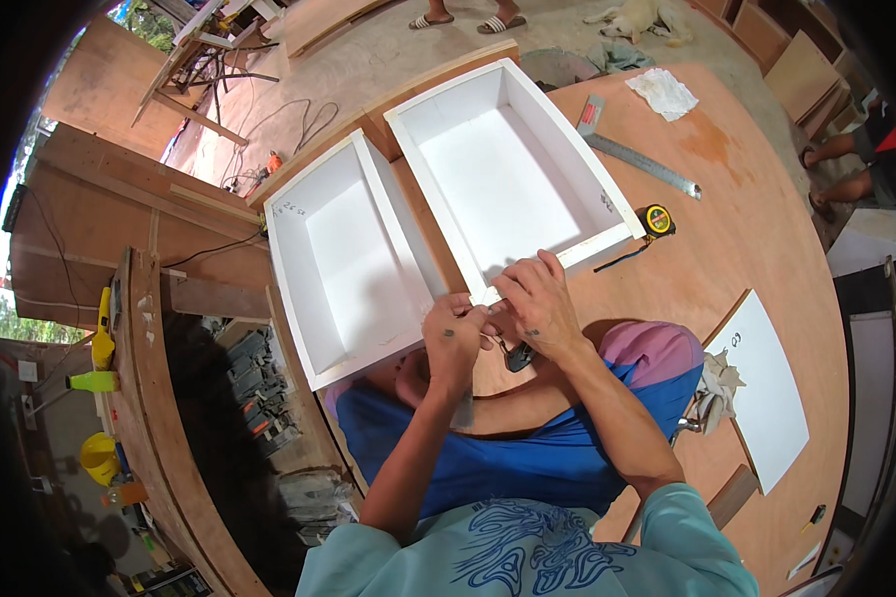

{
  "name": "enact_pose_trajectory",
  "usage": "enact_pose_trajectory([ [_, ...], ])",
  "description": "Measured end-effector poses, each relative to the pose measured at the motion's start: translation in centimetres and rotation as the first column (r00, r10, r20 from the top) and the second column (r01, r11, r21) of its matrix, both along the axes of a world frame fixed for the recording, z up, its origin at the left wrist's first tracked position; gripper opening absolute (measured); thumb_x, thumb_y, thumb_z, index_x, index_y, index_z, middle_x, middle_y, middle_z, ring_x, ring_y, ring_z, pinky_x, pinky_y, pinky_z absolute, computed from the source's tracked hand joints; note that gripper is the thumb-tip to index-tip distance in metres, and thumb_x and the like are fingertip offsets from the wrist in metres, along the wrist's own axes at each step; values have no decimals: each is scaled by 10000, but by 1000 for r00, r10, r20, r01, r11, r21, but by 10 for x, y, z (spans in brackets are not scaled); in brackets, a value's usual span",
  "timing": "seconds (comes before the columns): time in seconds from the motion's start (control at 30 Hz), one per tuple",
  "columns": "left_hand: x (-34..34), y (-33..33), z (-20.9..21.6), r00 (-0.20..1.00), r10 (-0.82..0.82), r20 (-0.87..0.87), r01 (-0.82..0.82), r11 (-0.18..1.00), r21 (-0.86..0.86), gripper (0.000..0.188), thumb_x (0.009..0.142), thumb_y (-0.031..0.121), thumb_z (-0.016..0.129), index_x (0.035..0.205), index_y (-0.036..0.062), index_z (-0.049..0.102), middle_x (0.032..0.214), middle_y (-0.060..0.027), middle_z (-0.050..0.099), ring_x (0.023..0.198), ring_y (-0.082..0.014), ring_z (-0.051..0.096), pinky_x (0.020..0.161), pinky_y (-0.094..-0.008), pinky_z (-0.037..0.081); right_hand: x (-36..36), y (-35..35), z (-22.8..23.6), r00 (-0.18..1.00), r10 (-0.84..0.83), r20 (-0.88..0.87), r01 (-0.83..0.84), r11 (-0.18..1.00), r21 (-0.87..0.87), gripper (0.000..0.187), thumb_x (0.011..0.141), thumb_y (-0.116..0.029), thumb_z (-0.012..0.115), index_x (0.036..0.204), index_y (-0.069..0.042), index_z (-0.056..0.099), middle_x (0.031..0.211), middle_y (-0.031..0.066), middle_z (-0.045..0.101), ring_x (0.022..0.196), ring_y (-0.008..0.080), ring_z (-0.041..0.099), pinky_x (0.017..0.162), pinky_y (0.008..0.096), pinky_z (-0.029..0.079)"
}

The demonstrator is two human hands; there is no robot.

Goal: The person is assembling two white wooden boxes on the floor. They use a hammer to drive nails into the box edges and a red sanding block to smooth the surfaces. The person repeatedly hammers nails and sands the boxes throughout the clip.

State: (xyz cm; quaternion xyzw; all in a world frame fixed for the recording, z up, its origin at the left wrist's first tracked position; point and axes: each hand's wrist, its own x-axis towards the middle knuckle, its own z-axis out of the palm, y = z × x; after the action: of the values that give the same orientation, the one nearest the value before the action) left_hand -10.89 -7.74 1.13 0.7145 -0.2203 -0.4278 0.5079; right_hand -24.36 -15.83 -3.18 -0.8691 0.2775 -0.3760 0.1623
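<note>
Two white open drawer-like boxes lie side by side in front of me, a left box (343,269) and a right box (498,164). Both my hands meet at the near-left corner of the right one. My left hand (452,343) is closed in a pinch at that corner; what its fingertips hold is hidden. My right hand (540,310) grips the near edge of the same box with curled fingers. Just below the hands a small dark object (518,356) shows, partly covered. A yellow-and-black tape measure (657,220) rests beside the right box's near-right corner.
A metal square (647,165) and a white crumpled cloth (662,94) lie on the wooden tabletop (757,239). At right are a white panel (767,398) and a rag (719,390). Beyond are another person's feet (468,22), a dog (647,18) and a seated person (871,169).
</note>
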Motion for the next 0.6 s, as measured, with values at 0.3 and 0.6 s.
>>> enact_pose_trajectory([
  [0.3,4,10,-3,968,-149,203,167,983,-76,303,924,-18,618,1193,-143,555,878,-112,644,695,-144,668,546,-254,557,-1,-1,-3,1000,3,10,-3,1000,-7,474,675,-109,826,1113,-53,656,1066,82,613,1077,280,588,1066,531,361],
  [0.6,41,8,5,222,-446,867,588,771,245,232,950,113,654,1130,-32,637,959,-223,668,765,-430,669,645,-486,560,0,-1,-6,1000,-5,14,5,1000,1,477,660,-110,836,1097,-60,652,1063,78,612,1071,275,587,1086,544,354],
])
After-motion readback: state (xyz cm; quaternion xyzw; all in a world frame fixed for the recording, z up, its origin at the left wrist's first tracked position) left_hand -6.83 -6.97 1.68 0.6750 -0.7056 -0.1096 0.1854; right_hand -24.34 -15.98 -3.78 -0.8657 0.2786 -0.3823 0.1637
